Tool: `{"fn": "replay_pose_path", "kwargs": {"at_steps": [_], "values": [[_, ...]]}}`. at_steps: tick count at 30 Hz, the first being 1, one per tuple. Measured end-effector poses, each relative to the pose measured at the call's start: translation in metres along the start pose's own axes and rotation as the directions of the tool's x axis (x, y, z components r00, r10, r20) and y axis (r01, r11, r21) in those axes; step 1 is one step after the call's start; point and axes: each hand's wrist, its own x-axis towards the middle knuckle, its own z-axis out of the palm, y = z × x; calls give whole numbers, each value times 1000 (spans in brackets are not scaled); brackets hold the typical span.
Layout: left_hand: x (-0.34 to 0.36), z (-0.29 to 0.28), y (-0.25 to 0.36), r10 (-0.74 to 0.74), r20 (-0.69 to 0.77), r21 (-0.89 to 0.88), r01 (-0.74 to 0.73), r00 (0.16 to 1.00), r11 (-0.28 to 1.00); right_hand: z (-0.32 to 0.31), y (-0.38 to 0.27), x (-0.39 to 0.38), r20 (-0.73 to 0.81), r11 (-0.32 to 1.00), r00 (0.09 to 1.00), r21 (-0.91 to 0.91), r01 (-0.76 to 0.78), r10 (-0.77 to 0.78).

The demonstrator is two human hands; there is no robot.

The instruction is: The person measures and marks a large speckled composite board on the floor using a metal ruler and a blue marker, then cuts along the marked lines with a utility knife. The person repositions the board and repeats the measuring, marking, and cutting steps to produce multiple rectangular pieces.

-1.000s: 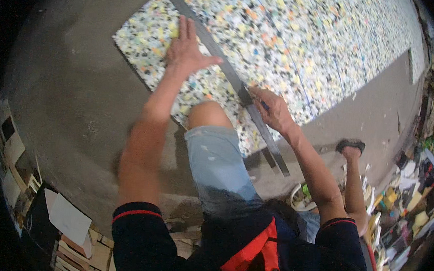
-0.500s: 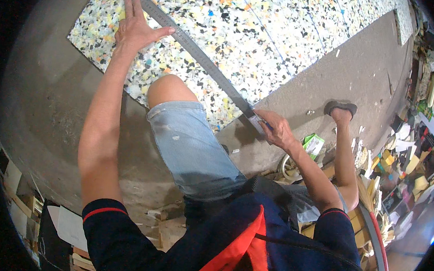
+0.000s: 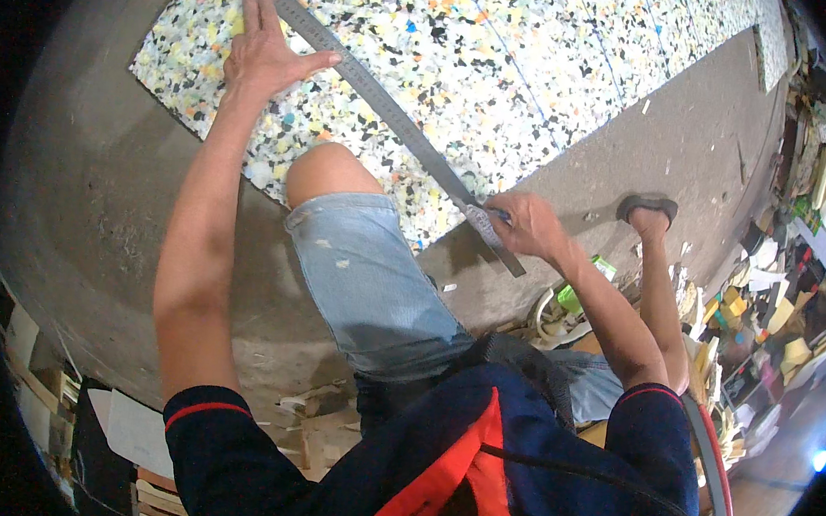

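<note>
Grey ruler point(image 3: 402, 126), upper end cut off; right fingers point(image 3: 509, 202) obscure blue object point(image 3: 502, 216).

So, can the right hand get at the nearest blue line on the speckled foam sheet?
Probably yes: only foam and floor seem to lie between the right hand and that blue line, though it is occupied beside the ruler.

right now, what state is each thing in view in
Speckled multicoloured foam-like sheet: flat on the grey floor
Long grey metal ruler: laid across the sheet, near end overhanging it
Left hand: spread on the sheet, thumb at the ruler
Right hand: curled around a small blue item, mostly hidden
Faded blue denim shorts: worn
Dark sandal: worn
</note>
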Motion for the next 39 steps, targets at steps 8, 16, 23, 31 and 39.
{"fn": "replay_pose_path", "kwargs": {"at_steps": [8, 16, 23, 31, 39], "values": [[1, 5, -4, -11, -17, -11, 11, 1000, 1000, -47, -46, 141, -66, 981, 986, -131, 146, -155], [-4, -1, 2, -15, -13, -5, 15, 1000, 1000, -68, -86, 163, -349, 945, 892, 52, 323, -286], [-1, -3, 7, -25, 22, -50, 27, 999, 998, 15, -8, 18, -327, 959, 928, 153, 238, -178], [-8, -14, 6, -42, 50, -56, 45, 998, 997, -22, -26, 70, -275, 956, 948, 197, 218, -160], [-5, -33, 9, -59, 138, -78, 70, 989, 995, -117, -120, 294, -309, 889, 834, -120, 442, -457]]}}
